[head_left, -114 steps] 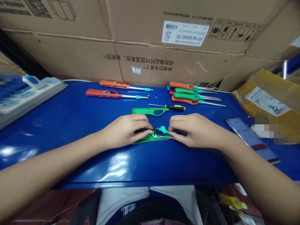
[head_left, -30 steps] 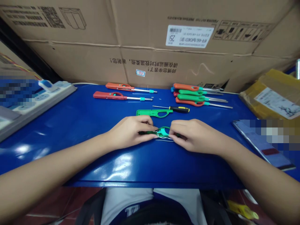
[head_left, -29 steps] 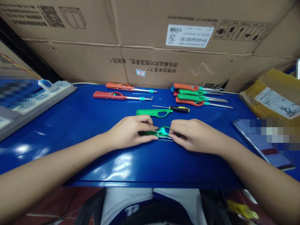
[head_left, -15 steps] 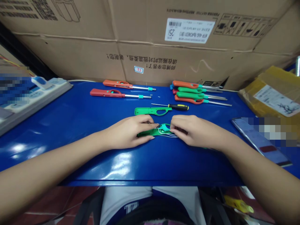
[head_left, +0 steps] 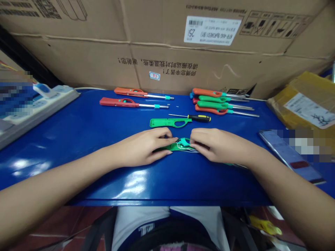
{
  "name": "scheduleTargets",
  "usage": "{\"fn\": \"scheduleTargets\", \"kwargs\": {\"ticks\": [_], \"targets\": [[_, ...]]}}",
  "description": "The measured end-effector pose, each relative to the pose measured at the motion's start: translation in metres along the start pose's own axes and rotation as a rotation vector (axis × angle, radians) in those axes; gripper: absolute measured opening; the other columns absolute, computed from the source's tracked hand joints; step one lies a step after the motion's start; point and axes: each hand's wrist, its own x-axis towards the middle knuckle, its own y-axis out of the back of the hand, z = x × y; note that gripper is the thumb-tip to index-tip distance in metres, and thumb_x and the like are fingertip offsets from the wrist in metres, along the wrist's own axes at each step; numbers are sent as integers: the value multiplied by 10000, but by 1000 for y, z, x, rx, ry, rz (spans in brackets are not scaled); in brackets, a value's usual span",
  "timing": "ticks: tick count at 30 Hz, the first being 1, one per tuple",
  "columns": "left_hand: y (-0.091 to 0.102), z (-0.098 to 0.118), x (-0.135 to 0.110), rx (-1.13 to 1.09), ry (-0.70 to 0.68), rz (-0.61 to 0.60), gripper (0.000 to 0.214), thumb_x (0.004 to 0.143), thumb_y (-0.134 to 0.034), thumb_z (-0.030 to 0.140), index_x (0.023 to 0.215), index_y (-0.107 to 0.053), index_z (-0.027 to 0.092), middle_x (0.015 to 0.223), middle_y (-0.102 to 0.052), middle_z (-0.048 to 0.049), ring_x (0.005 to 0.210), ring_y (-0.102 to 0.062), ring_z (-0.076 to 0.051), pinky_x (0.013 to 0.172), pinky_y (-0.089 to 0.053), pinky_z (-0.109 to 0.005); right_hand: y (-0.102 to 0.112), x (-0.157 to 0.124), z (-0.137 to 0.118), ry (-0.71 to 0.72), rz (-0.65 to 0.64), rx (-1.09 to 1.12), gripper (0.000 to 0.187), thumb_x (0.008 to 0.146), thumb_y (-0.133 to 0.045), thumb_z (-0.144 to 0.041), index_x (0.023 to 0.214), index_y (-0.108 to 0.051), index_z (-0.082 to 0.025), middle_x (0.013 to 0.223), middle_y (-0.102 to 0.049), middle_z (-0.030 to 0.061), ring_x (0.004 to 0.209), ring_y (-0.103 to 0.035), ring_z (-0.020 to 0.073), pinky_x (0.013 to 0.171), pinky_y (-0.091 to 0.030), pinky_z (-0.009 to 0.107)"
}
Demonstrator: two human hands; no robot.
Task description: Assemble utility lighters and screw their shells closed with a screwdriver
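Note:
An opened green lighter (head_left: 172, 147) lies low over the table between my hands, its inside facing up. In its handle sit a teal trigger (head_left: 185, 142) and thin white wires. My left hand (head_left: 146, 146) grips the handle's left part, thumb on the near side and fingers on the far side. Fingertips of my right hand (head_left: 213, 143) are pinched at the trigger's right end; exactly what lies between them is hidden. Just beyond is the loose green half-shell (head_left: 169, 122), beside a black-and-yellow screwdriver (head_left: 199, 118).
Two red-orange lighters (head_left: 119, 102) lie at the back left. Several assembled lighters (head_left: 211, 104) are piled at the back right. A white power strip (head_left: 39, 106) is on the left; a phone (head_left: 290, 157) and a yellow-taped parcel (head_left: 306, 101) are on the right. A cardboard box (head_left: 99, 59) stands behind.
The camera view has tilted very slightly. Both hands keep almost the same hold on the opened lighter, with little visible movement of the trigger or wires.

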Motion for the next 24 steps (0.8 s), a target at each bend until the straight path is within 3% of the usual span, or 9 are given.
{"fn": "scheduleTargets", "kwargs": {"ticks": [24], "targets": [[-3,0,1,32,-26,-9,378,1047,-491,295,1380,-597,151,1195,-594,-126,1061,-611,-228,961,-546,-373,3,-2,-2,23,-18,1,190,1022,-462,-207,845,-527,-181,821,-538,0,691,-474,120,638,-329,258]]}}
